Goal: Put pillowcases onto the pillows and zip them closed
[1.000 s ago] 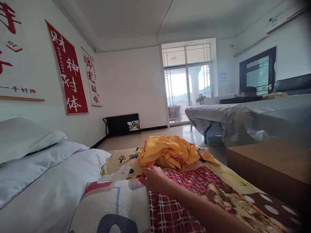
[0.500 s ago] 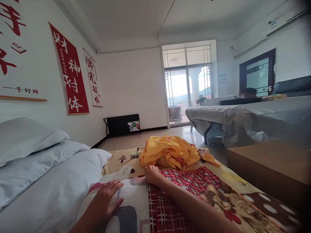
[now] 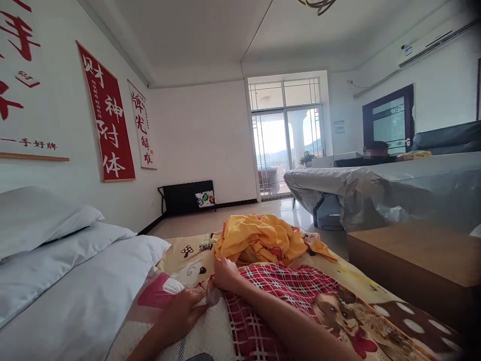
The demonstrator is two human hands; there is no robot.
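Note:
My left hand (image 3: 185, 312) is closed on the edge of a pale patterned cloth (image 3: 150, 301) with pink, white and grey areas. Close beside it, my right hand (image 3: 226, 275) is bent into a closed grip at the far edge of the same cloth, where the fabric bunches up between both hands. What lies inside the right fingers is partly hidden. Under my right forearm spreads a red plaid blanket (image 3: 255, 321) with a bear picture. Just beyond the right hand lies a crumpled yellow cloth (image 3: 263, 235).
White pillows (image 3: 86, 286) are stacked along the left. A brown box-like piece (image 3: 413, 255) stands to the right, with a plastic-covered table (image 3: 376, 185) behind it. A person (image 3: 376, 150) is partly visible there. A black folded frame (image 3: 188, 196) leans against the far wall.
My left hand has moved forward and right and closed on the pale cloth, whose near part is now folded and rumpled. My right hand has shifted slightly left. The view has tilted up slightly.

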